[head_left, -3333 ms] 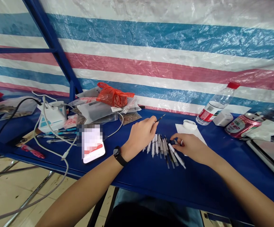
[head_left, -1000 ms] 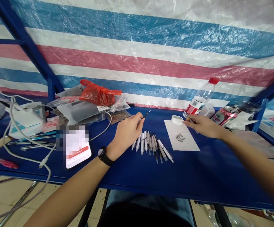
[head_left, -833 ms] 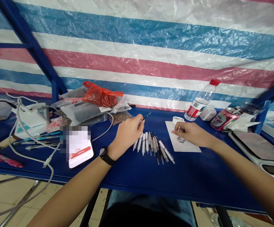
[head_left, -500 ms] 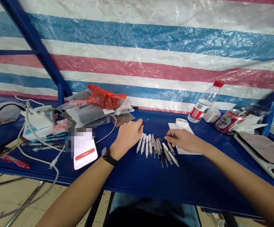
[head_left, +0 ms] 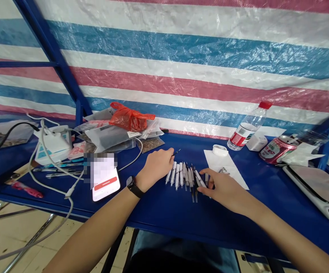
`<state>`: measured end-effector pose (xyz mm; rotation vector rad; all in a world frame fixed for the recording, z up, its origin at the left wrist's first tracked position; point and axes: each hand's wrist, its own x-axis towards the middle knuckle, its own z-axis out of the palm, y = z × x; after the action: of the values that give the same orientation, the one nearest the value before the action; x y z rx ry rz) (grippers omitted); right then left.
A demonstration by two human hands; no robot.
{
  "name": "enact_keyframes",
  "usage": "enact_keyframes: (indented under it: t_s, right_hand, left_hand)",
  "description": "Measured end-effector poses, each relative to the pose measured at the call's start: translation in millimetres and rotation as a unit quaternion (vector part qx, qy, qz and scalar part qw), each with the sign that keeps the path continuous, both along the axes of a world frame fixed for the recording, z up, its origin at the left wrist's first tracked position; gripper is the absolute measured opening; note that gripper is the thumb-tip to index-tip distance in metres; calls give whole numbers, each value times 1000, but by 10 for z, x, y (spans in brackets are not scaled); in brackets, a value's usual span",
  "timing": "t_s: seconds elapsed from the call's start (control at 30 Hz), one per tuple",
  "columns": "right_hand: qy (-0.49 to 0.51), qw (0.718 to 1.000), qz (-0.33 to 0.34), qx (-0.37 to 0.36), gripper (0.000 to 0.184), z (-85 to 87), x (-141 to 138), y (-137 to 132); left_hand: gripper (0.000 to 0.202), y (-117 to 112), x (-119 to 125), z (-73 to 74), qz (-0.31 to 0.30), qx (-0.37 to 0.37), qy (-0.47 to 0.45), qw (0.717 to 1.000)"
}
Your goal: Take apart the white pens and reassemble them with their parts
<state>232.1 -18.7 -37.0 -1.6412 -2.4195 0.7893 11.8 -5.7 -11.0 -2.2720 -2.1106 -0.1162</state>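
Observation:
My left hand (head_left: 160, 165) is closed on a slim pen-like stick (head_left: 177, 152); its dark pointed tip pokes out past the fingers and the rest is hidden. Just right of that hand, a row of slim white and grey pen-like tubes (head_left: 181, 174) lies on the blue table, several with thin dark ends. At the right end of the row, my right hand (head_left: 223, 187) has its thumb and forefinger curled round a white pen-like tube (head_left: 200, 179), with the thumb covering its near end. A white sheet of paper (head_left: 238, 176) lies beyond this hand, bearing a small white oval dish (head_left: 220, 150).
To the left are a lit phone (head_left: 105, 182), tangled white cables (head_left: 72, 188), pens and a power strip (head_left: 53, 142). Plastic bags and a red bag (head_left: 131, 118) are heaped behind. A bottle (head_left: 245, 131), a can (head_left: 278, 149) and a scale (head_left: 317, 185) stand right.
My right hand has come nearer along the table and now has its fingers round the white tube at the row's right end. My left hand keeps its stick. The view has shifted slightly.

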Motion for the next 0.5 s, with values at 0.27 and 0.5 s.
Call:
enact_keyframes:
  t_s: [0.27,0.5]
  right_hand:
    - [41,998,-16,49,43,-56,-53,98]
    - [117,991,-59,7,46,47,61,197]
  left_hand:
    - [27,-13,6,6,4,6,-15,1000]
    - [22,11,-1,-8,-27,73,-69,995]
